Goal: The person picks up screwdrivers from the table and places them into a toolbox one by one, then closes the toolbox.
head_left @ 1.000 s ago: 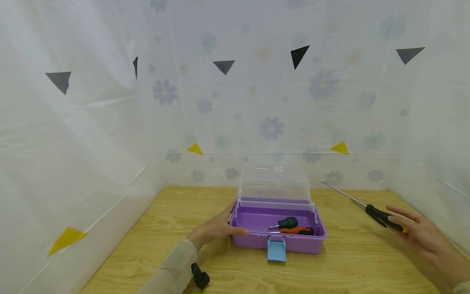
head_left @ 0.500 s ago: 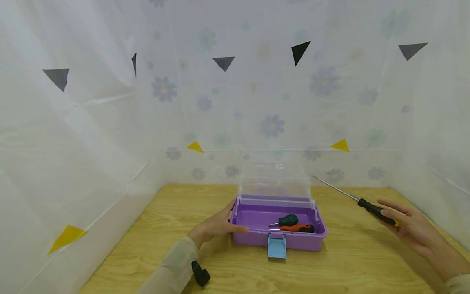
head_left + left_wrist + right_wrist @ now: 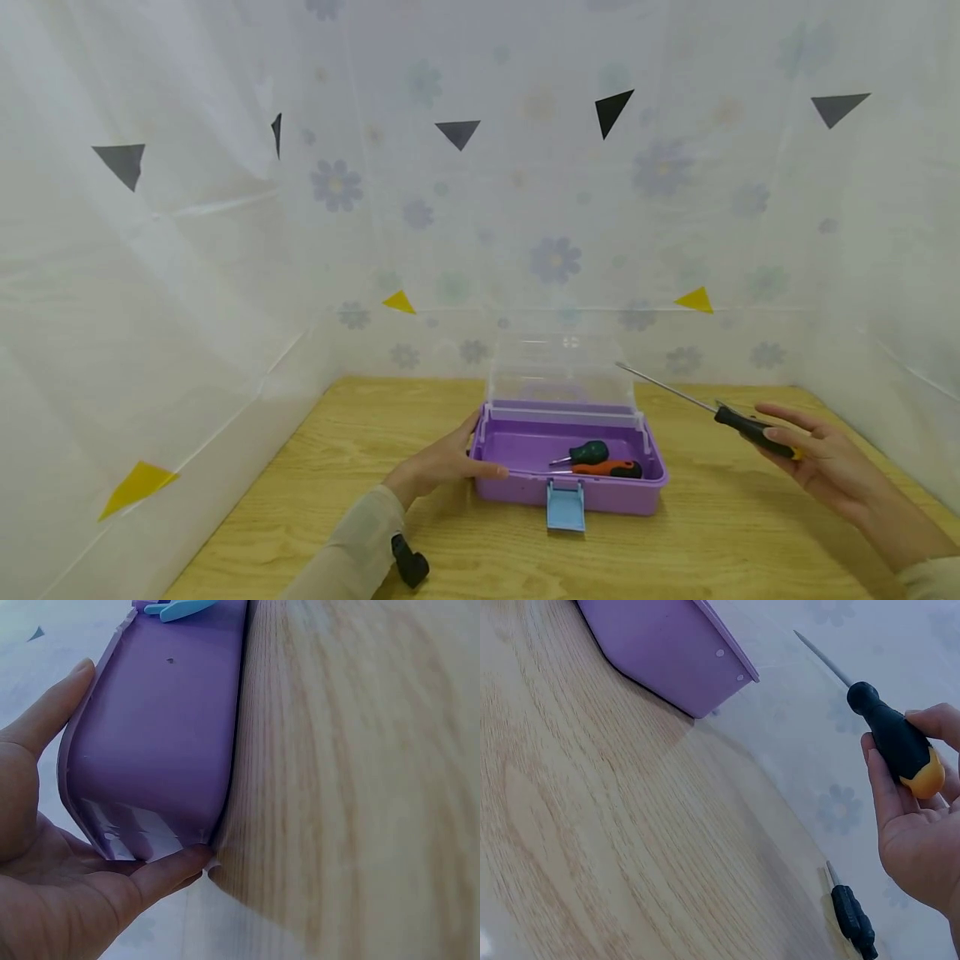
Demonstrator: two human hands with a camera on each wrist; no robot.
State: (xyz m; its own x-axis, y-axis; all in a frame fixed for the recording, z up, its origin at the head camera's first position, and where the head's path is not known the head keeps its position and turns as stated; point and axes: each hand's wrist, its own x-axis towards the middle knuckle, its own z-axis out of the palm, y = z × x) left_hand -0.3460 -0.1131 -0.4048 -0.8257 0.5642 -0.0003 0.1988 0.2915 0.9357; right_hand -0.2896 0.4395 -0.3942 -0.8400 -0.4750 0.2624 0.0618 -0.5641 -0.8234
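Note:
A purple toolbox (image 3: 517,492) stands on the wooden table with its clear lid (image 3: 558,371) raised behind it. My left hand (image 3: 442,460) holds its left end, thumb on the front rim (image 3: 97,682) and fingers against the end wall. Inside lie a stubby green-handled screwdriver (image 3: 590,452) and an orange-and-black-handled screwdriver (image 3: 606,469). Right of the box, my right hand (image 3: 832,471) grips a long screwdriver (image 3: 896,742) by its black-and-yellow handle, above the table. Its shaft slants up and left, the tip overlapping the lid's right edge in the head view.
A light blue latch (image 3: 566,510) hangs down at the box's front. On the table to the right lies a dark-handled tool (image 3: 851,915) with thin metal tips. Pale flowered sheeting (image 3: 555,208) encloses the table's back and sides.
My right hand has carried the long screwdriver leftward, closer to the toolbox. The left hand and the box stay where they were.

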